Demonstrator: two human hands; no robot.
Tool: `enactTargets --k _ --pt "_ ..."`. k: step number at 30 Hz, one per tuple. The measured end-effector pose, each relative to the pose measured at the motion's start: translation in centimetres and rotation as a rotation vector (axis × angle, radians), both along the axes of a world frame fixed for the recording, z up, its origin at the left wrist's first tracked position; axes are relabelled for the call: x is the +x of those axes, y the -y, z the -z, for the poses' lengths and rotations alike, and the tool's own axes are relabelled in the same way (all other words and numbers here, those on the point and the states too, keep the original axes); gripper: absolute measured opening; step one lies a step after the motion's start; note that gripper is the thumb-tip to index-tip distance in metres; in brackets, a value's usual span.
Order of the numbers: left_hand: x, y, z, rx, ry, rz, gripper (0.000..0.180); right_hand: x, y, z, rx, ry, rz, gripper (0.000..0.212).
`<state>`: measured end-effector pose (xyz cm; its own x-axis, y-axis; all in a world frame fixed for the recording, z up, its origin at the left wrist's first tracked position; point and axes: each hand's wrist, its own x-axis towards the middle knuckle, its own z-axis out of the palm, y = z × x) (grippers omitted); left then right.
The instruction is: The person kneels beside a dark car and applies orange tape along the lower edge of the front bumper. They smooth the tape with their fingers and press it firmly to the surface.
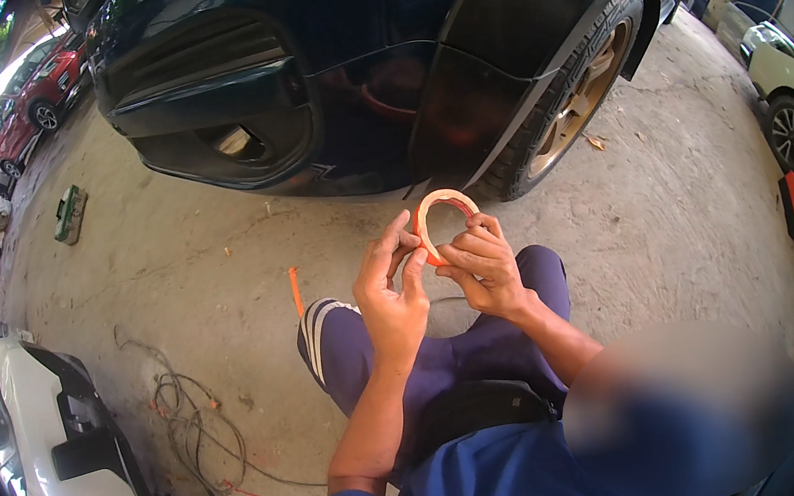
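A ring-shaped roll of tape (424,216), orange outside with a pale side face, is held up in front of my knees. My right hand (488,266) grips its right and lower part, thumb and fingers closed on the ring. At the left side of the roll, my left hand (391,297) pinches its orange outer face with thumb and fingertips. Whether a loose tape end lies between those fingertips is too small to make out. Just beyond the roll is the lower corner of a dark car's bumper (358,143).
The dark car's front wheel (587,87) stands ahead on the right. A tangled cable (182,407) and an orange strip (296,291) lie on the concrete floor at left. A green object (70,214) lies farther off. White cars (67,442) flank both sides; a red car (27,101) stands far left.
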<state>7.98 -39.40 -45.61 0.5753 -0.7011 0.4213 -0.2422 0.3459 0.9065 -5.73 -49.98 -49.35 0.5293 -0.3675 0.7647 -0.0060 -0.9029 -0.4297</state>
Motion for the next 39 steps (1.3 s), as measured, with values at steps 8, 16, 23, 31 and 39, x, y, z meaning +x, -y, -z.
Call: enactTargets --k 8,16,23,31,39 --pt "0.3 0.8 0.8 0.076 0.234 -0.006 0.043 -0.5 -0.1 0.7 0.053 0.001 0.03 0.028" --pt "0.6 1.5 1.8 0.032 0.119 0.121 0.047 -0.9 -0.3 1.3 0.086 0.012 0.055 0.027" --pt "-0.7 1.7 1.7 -0.011 -0.026 0.122 0.059 -1.4 -0.4 1.5 0.105 -0.014 0.083 0.025" --pt "0.9 2.2 5.3 0.02 0.05 0.099 0.058 -0.6 -0.7 2.6 0.13 -0.148 0.128 0.023" --pt "3.5 0.7 10.0 0.046 -0.105 0.163 0.063 1.7 -2.5 3.1 0.078 -0.36 0.144 0.022"
